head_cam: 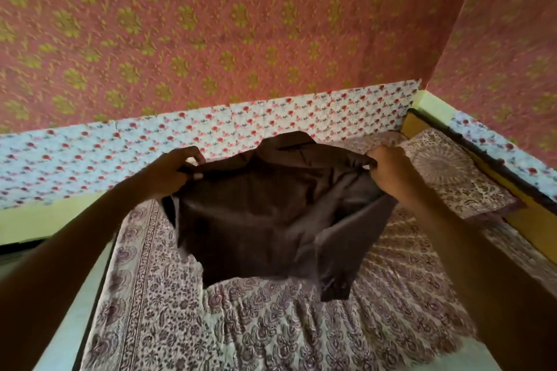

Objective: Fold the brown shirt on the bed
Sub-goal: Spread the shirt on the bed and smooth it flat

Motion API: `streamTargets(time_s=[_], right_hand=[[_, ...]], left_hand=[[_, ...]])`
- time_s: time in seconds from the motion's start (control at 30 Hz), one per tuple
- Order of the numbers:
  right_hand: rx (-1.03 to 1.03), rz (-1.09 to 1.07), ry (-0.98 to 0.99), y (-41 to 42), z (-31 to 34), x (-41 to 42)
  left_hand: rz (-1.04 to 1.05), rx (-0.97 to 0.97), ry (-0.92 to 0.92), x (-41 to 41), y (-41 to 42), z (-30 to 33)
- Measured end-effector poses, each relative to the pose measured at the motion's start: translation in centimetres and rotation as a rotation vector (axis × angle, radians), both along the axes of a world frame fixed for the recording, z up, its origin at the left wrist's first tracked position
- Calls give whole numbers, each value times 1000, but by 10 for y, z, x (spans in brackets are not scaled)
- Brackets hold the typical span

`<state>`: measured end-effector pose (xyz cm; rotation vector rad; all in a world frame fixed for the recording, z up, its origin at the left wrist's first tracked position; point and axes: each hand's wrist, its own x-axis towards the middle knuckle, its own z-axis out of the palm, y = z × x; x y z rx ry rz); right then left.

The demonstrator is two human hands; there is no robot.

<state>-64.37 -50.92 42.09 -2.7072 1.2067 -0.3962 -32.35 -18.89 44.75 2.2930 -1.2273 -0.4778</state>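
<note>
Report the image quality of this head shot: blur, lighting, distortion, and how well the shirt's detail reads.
Head view: motion blur smears the wallpaper and softens both hands, left and right; light is dim, warm and even, with no glare; wide-angle distortion bows the floral border and the wall corner; the brown shirt reads as a dark mass with faint folds; the printed bedsheet is sharpest.

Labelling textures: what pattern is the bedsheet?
Cream bedsheet with a dark purple-brown paisley and floral print; head view.
</note>
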Motion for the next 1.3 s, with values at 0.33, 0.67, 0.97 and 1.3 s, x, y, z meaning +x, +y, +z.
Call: streamTargets(time_s=[0.33,0.67,0.97,1.3], right_hand=[[280,179,-225,-22,1,-73],[264,284,-207,-121,-46,-7],[393,218,211,-167,-185,45],[192,247,564,-221,-294,148]], left_hand=[[289,34,604,-82,-30,-27],[395,-214,40,-52,-85,-80],[323,72,63,-2,-131,-231],[326,232,-140,62,-216,-334]])
